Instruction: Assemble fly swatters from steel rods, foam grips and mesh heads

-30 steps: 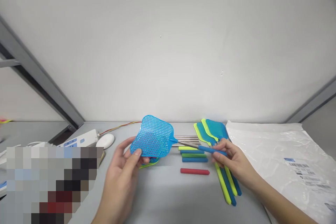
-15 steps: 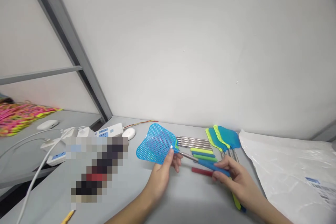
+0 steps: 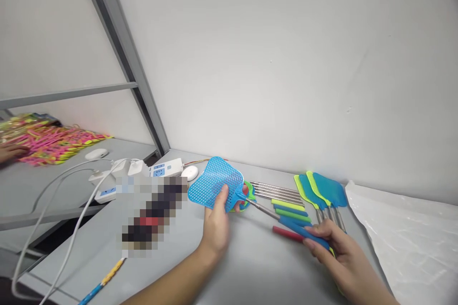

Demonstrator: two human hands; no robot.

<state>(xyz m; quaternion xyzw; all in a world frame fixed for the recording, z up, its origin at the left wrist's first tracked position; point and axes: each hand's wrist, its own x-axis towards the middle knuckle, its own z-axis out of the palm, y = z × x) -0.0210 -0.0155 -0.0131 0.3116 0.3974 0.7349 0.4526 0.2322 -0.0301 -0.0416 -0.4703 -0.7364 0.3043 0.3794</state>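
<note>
Hands (image 3: 275, 236) both grip one blue swatter (image 3: 218, 189); four loose grips (image 3: 290, 213) lie beside it.

Left hand (image 3: 216, 224) grips the blue swatter head (image 3: 215, 189); right hand (image 3: 341, 259) pinches its blue handle (image 3: 304, 232)

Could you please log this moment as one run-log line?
left hand: grips blue swatter head | right hand: holds its blue handle | red handle: on table

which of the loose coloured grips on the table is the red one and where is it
The red grip lies nearest the person, apart from the row of yellow, blue and green grips behind it, just beside the right hand.
</note>
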